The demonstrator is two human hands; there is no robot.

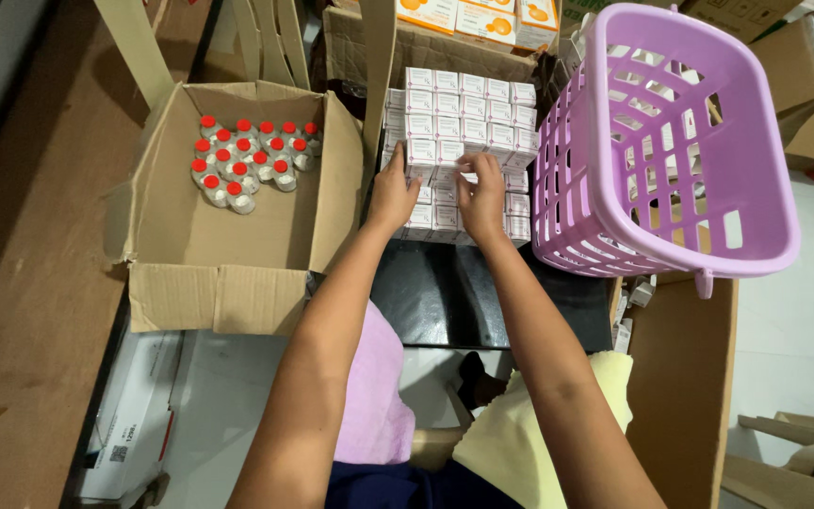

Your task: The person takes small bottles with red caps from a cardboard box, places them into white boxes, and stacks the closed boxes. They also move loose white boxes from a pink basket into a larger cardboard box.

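While both hands' fingers [468, 176] dip among small white cartons [459, 123], their grip is hidden.

Both hands [440, 196] forward, close together, fingers curled.

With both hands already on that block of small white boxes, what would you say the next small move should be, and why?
Probably lift out the box pinched under the right hand, since its fingers curl over one of the small white boxes at the stack's near edge, while the left hand steadies the row beside it. The purple basket stands tilted alongside.
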